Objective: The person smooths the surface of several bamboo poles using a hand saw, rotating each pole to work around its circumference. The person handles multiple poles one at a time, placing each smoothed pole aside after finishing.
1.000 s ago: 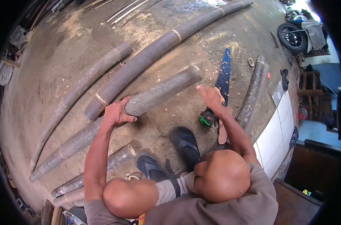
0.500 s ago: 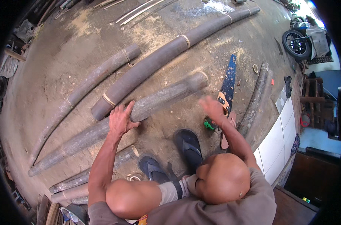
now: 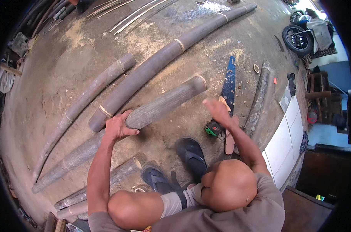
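Note:
My left hand (image 3: 119, 127) grips a thick grey bamboo pole (image 3: 166, 103) that lies slantwise on the concrete floor, its cut end pointing up and right. My right hand (image 3: 218, 111) hovers blurred, fingers apart and holding nothing, just above a green and black tape measure (image 3: 212, 128). Next to it lies a hand saw with a blue blade (image 3: 229, 79) and a wooden handle (image 3: 229, 141). My feet in dark sandals (image 3: 191, 154) stand just below the pole.
Several more long bamboo poles (image 3: 160, 63) lie across the floor, one (image 3: 260, 96) along a white tiled wall (image 3: 283, 143). Thin bamboo strips (image 3: 133, 15) lie at the top. A motorbike wheel (image 3: 297, 38) stands top right. Short pole pieces (image 3: 121, 172) lie near my left knee.
My right hand has dropped a little toward the tape measure and saw handle. My left hand stays on the bamboo pole. The view has shifted slightly.

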Available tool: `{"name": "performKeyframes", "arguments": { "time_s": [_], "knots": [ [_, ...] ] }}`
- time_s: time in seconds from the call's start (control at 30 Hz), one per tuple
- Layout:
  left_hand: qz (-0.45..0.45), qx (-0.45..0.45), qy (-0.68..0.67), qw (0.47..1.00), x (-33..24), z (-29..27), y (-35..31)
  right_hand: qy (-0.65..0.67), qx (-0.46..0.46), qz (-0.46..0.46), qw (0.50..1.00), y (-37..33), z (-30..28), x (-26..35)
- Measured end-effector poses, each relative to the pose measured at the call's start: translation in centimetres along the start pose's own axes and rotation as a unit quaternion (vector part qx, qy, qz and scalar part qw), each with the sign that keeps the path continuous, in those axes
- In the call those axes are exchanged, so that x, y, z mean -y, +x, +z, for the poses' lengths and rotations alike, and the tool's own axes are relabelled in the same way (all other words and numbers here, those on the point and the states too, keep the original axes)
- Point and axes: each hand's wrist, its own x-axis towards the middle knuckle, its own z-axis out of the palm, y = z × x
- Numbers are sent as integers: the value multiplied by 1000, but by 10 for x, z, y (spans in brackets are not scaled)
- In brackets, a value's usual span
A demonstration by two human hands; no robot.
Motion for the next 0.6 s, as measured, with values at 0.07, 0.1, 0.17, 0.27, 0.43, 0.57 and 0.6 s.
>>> {"name": "performKeyframes", "arguments": {
  "time_s": [0.07, 0.1, 0.17, 0.27, 0.43, 0.57, 0.6],
  "knots": [
    [0, 19, -30, 999, 1, -8, 6, 19, -13, -22, 1000, -5, 3, 5],
    [24, 7, -28, 999, -16, -2, 20, 66, -81, -21, 994, -6, 6, -51],
    [-24, -27, 14, 999, 1, -6, -6, 272, 47, 203, 940, 22, -30, -8],
    [18, -230, 74, 970, 1, 40, -23, 95, -36, 28, 994, 2, 10, -20],
    [42, -229, 167, 958, 9, 39, -40, -14, 36, 16, 999, 4, 33, -10],
    [64, -163, 120, 977, 5, 32, -20, 7, -38, -26, 999, 5, 21, -46],
    [64, -153, 109, 980, 6, 33, -16, -41, -57, -74, 995, 1, 19, -44]
  ]
}}
